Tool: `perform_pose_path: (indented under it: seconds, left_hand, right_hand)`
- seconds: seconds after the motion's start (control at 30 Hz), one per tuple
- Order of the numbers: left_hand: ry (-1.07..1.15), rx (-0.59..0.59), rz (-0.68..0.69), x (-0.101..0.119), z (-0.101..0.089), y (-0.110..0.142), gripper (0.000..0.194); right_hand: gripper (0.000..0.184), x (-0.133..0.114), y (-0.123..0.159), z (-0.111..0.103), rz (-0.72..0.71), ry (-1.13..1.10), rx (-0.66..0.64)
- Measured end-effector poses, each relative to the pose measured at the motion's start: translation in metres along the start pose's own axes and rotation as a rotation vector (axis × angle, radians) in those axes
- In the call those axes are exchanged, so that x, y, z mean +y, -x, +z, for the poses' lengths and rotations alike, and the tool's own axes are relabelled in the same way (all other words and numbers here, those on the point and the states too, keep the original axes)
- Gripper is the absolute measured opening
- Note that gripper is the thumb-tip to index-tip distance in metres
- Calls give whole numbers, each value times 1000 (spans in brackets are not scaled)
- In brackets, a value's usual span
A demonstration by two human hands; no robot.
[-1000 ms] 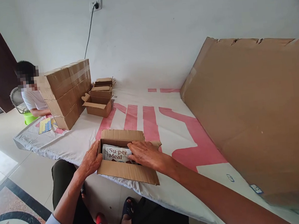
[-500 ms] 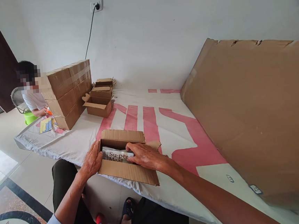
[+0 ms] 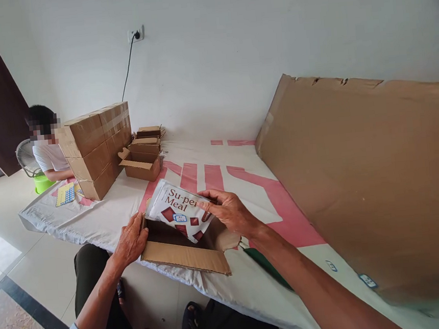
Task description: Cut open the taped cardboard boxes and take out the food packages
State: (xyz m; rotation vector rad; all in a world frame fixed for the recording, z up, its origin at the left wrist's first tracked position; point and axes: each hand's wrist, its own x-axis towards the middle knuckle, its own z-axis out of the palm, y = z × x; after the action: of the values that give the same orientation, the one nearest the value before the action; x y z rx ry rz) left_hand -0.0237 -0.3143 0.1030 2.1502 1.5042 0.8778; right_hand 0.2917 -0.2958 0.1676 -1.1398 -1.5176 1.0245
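Note:
A small open cardboard box lies at the near edge of a white and pink sheet. My right hand is closed on the right edge of a white "Su-per Meal" pouch and holds it tilted above the box. My left hand grips the box's left wall, fingers curled over the rim. The inside of the box under the pouch is dark and mostly hidden.
A large brown cardboard sheet leans against the wall at right. At far left stand stacked sealed cartons and small open boxes. Another person sits behind the cartons, by a printed card and a green stool.
The pouch lay flat inside the box with my right hand on it; now my right hand has lifted it up out of the box. My left hand stays on the box.

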Motion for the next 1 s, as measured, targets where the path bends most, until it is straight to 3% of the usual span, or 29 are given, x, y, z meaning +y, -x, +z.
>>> perform_pose_path:
  seconds: [0.23, 0.37, 0.43, 0.5, 0.6, 0.8, 1.0]
  left_hand:
    - [123, 108, 26, 34, -46, -29, 55]
    - [373, -97, 70, 50, -61, -45, 67]
    - [550, -221, 52, 52, -60, -51, 68]
    - [709, -268, -27, 50, -55, -56, 66]
    - [850, -196, -130, 47, -44, -59, 67]
    - [1001, 47, -144, 47, -32, -63, 68]
    - [1033, 10, -172, 42, -27, -65, 67]
  right_hand:
    - [61, -17, -7, 0, 26, -185, 51]
    - [60, -17, -15, 8, 3, -214, 64]
    - [59, -16, -19, 10, -17, -221, 95]
    - [59, -14, -23, 12, -37, -269, 149]
    - [64, -9, -24, 15, -16, -390, 168]
    - [70, 4, -12, 26, 72, -474, 22]
    - [70, 17, -4, 30, 96, -414, 10]
